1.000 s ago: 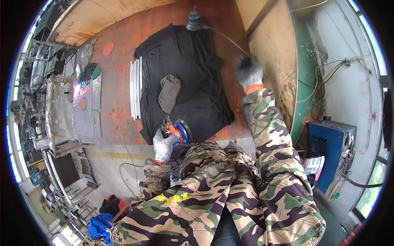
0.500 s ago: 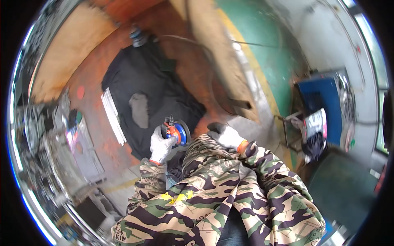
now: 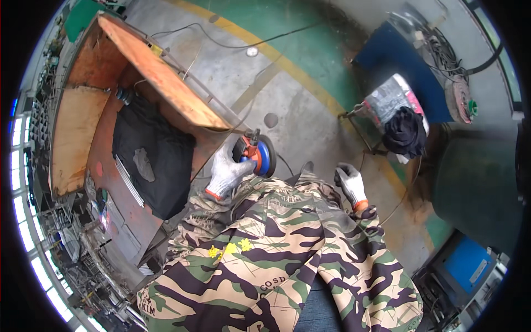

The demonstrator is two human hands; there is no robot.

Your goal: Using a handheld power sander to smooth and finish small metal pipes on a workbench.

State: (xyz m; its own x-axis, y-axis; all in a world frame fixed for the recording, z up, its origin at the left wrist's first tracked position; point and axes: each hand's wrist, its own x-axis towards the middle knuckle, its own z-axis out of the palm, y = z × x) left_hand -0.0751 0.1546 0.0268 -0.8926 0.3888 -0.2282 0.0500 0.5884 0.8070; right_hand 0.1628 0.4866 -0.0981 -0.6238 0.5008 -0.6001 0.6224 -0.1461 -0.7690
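My left hand (image 3: 225, 169), in a white work glove with an orange cuff, is wrapped round a handheld air sander (image 3: 252, 152). The sander has an orange body, a blue skirt and a dark round pad turned to the right. It is held up in front of my camouflage clothing, just right of the workbench corner. My right hand (image 3: 349, 185), gloved in white with dark-coated fingers, hangs to the right of my body. Its fingers are loosely bent, with the thumb side apart, and nothing shows in them.
A reddish workbench (image 3: 102, 135) with upright wooden boards (image 3: 166, 72) stands at left, bearing a black cloth (image 3: 157, 166) and white strips (image 3: 129, 181). A cable (image 3: 265, 41) crosses the floor. On the right are a stand with a black bundle (image 3: 405, 131) and a blue panel (image 3: 409, 72).
My view has swung right, so the workbench now lies farther left. The sander is still in my left hand, now beyond the bench. My right hand has moved away to the right.
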